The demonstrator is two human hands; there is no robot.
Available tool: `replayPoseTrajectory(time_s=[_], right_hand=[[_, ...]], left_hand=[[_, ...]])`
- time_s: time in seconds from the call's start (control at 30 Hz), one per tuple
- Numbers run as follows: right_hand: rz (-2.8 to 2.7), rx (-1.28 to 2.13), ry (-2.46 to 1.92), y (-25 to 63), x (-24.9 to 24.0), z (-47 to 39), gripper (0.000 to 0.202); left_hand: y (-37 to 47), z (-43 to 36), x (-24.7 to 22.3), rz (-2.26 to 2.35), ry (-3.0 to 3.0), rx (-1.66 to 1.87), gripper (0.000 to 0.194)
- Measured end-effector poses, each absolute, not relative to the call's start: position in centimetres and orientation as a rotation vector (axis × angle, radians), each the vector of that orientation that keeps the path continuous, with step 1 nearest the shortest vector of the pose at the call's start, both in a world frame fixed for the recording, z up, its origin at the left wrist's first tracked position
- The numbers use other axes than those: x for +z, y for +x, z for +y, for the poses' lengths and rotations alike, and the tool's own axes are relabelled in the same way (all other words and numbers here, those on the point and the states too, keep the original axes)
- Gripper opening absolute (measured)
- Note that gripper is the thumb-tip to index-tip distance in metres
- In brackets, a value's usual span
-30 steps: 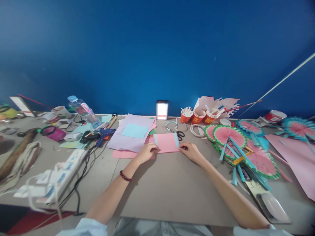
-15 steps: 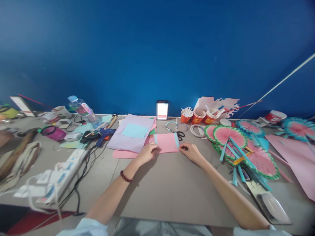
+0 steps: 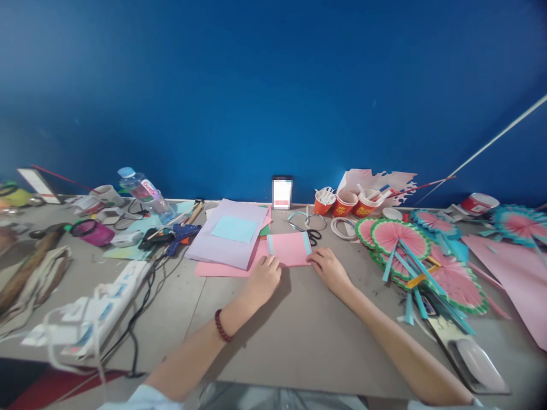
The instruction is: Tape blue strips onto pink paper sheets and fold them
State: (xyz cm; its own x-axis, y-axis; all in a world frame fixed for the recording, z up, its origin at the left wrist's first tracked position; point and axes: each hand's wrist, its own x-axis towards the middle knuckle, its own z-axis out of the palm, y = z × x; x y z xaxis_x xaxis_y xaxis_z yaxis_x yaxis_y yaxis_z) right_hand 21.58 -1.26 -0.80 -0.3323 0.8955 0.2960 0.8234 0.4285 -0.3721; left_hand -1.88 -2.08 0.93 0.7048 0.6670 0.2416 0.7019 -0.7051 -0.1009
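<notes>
A pink sheet of paper (image 3: 289,247) with light-blue strips along its left and right sides lies on the table in front of me. My left hand (image 3: 265,275) is at its lower left corner, fingers bent and closed on the near edge. At the lower right corner, my right hand (image 3: 326,267) pinches the paper, with thumb and fingertips drawn together. Black-handled scissors (image 3: 315,236) lie just behind the right strip. To the left is a stack with a lilac sheet (image 3: 200,246) and a small light-blue sheet (image 3: 235,228) on top.
Red paper cups (image 3: 345,203) with pens and a roll of white tape (image 3: 342,228) stand behind. Folded watermelon fans (image 3: 401,239) and a computer mouse (image 3: 478,361) are to the right. On the left are a power strip (image 3: 111,304), a glue gun (image 3: 182,236) and a bottle (image 3: 147,193).
My left hand has turned palm-down and come slightly nearer to me, its fingers now over the paper's near edge. My right hand has shifted a little left onto the corner.
</notes>
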Motion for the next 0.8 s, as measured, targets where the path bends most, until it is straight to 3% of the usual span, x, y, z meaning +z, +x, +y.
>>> replayPoseTrajectory(time_s=[0.2, 0.33, 0.43, 0.67, 0.8], right_hand=[[-2.502, -0.197, -1.585, 19.5, -0.2, -3.5, 0.018], [-2.516, -0.367, -1.721, 18.1, 0.2, -5.2, 0.034], [-2.532, -0.393, -1.743, 17.4, 0.1, -5.8, 0.042], [-2.543, -0.541, -1.763, 17.0, -0.9, -6.4, 0.046], [-2.548, -0.528, -1.769, 16.9, -1.0, -6.5, 0.047]], left_hand=[[0.5, -5.3, 0.6, -1.325, -2.515, -0.200, 0.023], [1.5, -6.1, 0.2, -1.485, -2.466, -0.273, 0.045], [1.9, -6.4, 0.1, -1.570, -2.471, -0.313, 0.049], [2.0, -6.3, 0.6, -1.581, -2.512, -0.236, 0.024], [2.0, -6.2, 0.4, -1.550, -2.509, -0.226, 0.020]])
